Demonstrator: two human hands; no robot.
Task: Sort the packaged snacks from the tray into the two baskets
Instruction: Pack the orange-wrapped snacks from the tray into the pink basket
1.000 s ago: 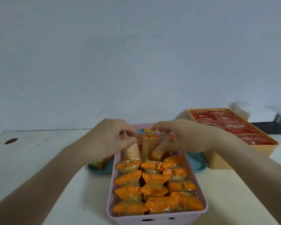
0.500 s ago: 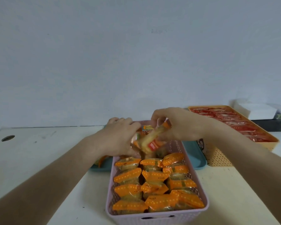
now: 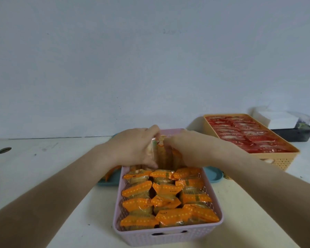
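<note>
Pale wall, white tabletop (image 3: 43, 167) — both hands work the far end of the pink basket (image 3: 168, 237). The left hand (image 3: 132, 147) pinches an orange packet (image 3: 154, 149) in its fingers, on edge, long axis upright. The right hand (image 3: 190, 149) curls just beside it — grip unclear. Likely next: straight down.

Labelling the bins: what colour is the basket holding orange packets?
The basket is pale pink; head view.

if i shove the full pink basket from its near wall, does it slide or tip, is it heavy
Probably slides rather than tips: the pink basket is low, wide and flat on the table. Likely light for its size, since the orange packets look like puffy snacks. Its perforated walls may flex if lifted by the handle slot.
</note>
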